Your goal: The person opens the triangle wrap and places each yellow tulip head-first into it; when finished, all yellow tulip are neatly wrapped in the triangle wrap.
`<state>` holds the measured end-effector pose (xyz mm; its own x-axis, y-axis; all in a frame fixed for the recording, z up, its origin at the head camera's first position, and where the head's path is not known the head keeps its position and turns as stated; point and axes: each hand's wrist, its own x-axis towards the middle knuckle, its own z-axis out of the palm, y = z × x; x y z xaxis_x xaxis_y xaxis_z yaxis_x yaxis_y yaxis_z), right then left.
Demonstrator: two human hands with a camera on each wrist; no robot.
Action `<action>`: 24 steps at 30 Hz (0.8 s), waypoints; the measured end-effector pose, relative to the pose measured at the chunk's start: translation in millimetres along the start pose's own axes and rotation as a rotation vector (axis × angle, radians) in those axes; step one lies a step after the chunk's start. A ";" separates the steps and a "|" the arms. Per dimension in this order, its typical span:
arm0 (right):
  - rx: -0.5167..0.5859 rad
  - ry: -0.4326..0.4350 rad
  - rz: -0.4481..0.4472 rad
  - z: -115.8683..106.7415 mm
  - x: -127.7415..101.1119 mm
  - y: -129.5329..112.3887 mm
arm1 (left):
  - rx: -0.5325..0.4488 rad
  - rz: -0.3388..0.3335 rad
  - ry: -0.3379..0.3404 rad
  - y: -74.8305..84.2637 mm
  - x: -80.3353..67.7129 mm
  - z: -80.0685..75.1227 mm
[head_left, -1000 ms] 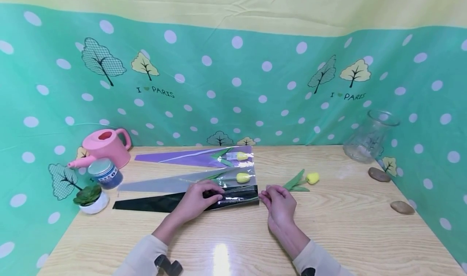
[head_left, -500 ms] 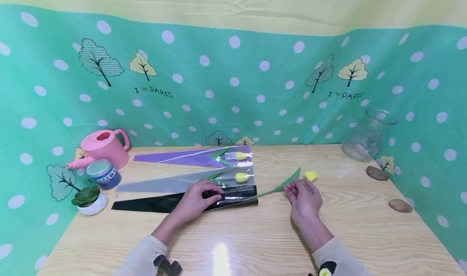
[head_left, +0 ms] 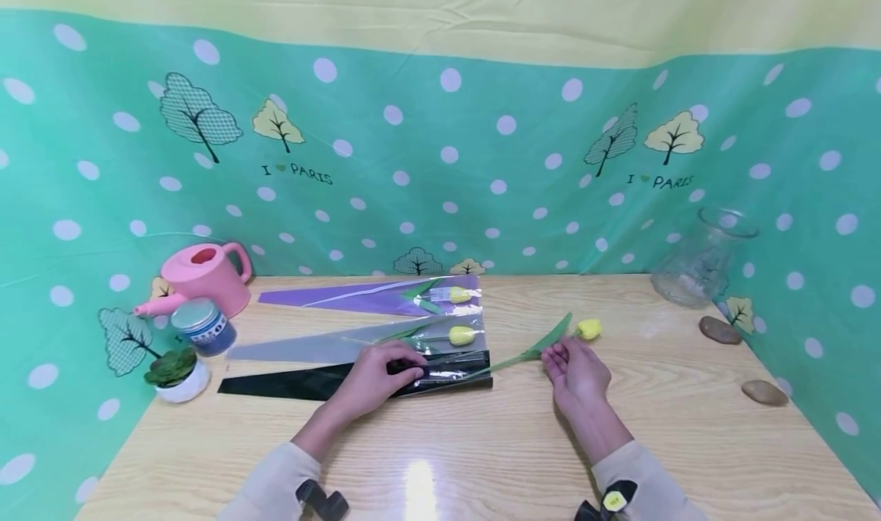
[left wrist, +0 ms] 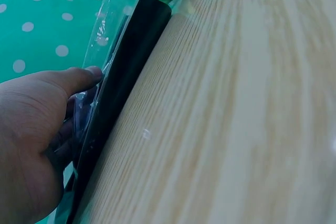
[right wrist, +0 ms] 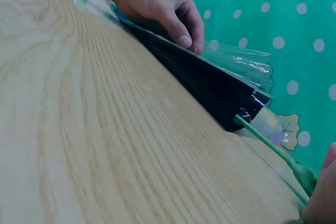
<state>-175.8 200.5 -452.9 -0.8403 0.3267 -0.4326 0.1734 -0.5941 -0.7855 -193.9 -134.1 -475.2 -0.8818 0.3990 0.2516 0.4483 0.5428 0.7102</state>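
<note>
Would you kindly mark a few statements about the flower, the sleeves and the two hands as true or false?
1. The left hand holds the black sleeve at its wide end. True.
2. The right hand holds the yellow tulip near its leaf. True.
3. The tulip's bloom already sits inside the black sleeve. False: the bloom lies outside on the table; only the stem's end reaches the sleeve's mouth.
4. The glass vase holds flowers. False: it stands without any, at the far right.
5. The purple sleeve and the grey sleeve each hold a yellow tulip. True.
</note>
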 end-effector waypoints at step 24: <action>-0.065 0.049 -0.062 20.4 -16.6 6.6 | -0.003 -0.051 0.038 2.6 3.1 -1.1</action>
<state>-171.2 176.2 -441.8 -0.8247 0.3977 -0.4022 0.1563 -0.5232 -0.8378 -195.6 -132.2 -471.9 -0.9082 0.3429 0.2400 0.4026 0.5593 0.7246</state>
